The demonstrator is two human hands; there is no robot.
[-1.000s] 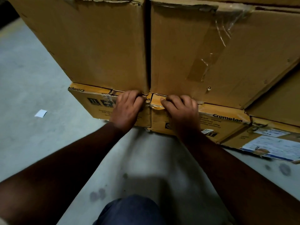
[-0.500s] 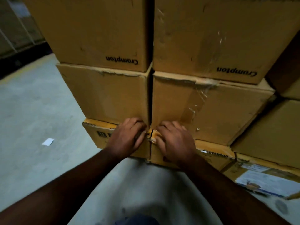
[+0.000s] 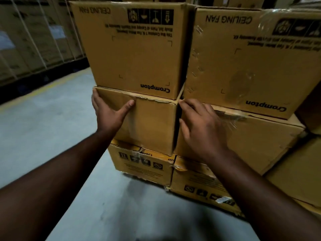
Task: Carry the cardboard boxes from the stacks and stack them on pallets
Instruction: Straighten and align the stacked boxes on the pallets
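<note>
Brown Crompton ceiling-fan boxes stand in two side-by-side stacks. My left hand (image 3: 107,112) presses the top left corner of the middle left box (image 3: 152,124), thumb straight on the front face and fingers flat on the left side. My right hand (image 3: 199,126) rests on the middle right box (image 3: 257,141), its fingertips at the dark seam between the two middle boxes. An upside-down top left box (image 3: 135,49) sits on the box I touch, with a top right box (image 3: 251,63) beside it. Two yellow-printed bottom boxes (image 3: 142,164) (image 3: 196,181) lie underneath.
Grey concrete floor (image 3: 43,127) stretches to the left and in front of the stacks, crossed by a yellow line (image 3: 43,87). A wire-mesh rack (image 3: 34,35) of more boxes runs along the far left. Further boxes (image 3: 298,173) crowd the right side.
Both hands have risen from the seam of the bottom boxes to the middle row. My left hand moved out to the box's left corner, and my view tilted up.
</note>
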